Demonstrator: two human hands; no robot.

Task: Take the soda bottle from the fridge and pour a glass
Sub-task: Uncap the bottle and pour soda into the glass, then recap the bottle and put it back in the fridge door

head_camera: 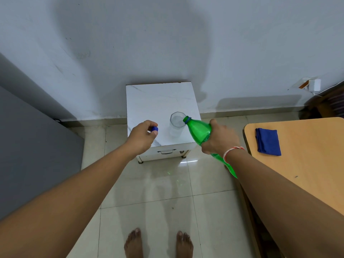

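A clear glass [176,125] stands upright on the small white cabinet [149,101] against the wall. My right hand [220,138] grips the green soda bottle [199,130] round its middle. The bottle is tilted, and its open neck with a blue ring rests at the glass's right rim. Clear liquid shows inside the glass. My left hand [142,135] pinches the blue bottle cap [154,129] just above the cabinet top, left of the glass.
A wooden table [307,164] stands on the right, with a folded blue cloth [268,141] on it. A grey fridge [28,146] side fills the left. Tiled floor and my bare feet lie below. The cabinet front has a drawer handle [166,151].
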